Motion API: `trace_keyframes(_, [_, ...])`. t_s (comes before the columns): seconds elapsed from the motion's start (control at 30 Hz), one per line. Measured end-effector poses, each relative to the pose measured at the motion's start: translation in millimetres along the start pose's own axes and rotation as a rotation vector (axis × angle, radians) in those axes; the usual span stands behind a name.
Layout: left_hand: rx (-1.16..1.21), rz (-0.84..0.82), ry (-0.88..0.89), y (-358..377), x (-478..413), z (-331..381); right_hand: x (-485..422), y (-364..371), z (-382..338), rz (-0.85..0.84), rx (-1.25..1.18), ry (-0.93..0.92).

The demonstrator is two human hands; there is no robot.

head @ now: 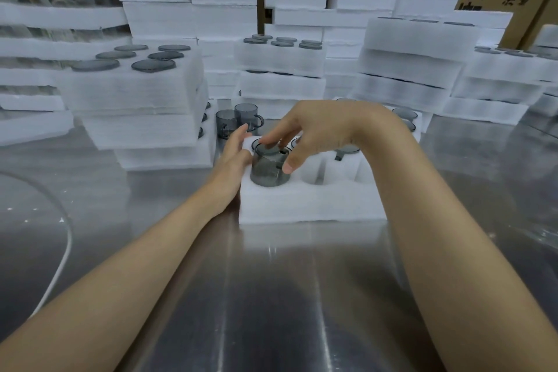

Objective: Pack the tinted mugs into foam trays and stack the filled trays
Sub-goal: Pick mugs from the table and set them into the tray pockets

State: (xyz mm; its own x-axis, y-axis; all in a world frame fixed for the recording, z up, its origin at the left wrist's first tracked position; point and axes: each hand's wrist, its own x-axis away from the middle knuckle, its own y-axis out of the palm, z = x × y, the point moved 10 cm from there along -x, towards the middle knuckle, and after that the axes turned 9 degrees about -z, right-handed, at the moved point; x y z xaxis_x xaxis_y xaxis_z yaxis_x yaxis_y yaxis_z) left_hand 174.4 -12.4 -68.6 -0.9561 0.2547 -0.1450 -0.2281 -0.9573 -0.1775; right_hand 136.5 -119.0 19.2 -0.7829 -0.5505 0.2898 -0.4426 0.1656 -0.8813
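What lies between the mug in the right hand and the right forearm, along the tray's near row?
An empty cavity of the foam tray, nothing in it; the head view shows it.

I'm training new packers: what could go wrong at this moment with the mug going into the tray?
1. The mug, gripped by the right hand, stands only partly in its slot of the foam tray; pushed in crooked, it may jam or tear the foam.
2. Two loose mugs stand just behind the left hand, which rests on the tray's edge; a shove might knock them together.
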Motion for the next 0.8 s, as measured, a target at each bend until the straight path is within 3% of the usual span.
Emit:
trace_keyframes(0.27, [0.014, 0.011, -0.003, -3, -2, -4, -4, 2, -20, 0.024, 0.278, 0.070])
trace_keyframes(0.47, [0.000, 0.025, 0.000, -4, -2, -4, 1, 4, -24, -0.006, 0.243, 0.108])
trace_keyframes(0.6, [-0.013, 0.025, -0.027, -4, -2, -5, -9, 19, -41, -0.030, 0.486, 0.132])
trace_keyframes(0.8, [-0.042, 0.015, -0.011, -4, -1, -1, -4, 13, -31, -0.060, 0.357, 0.165])
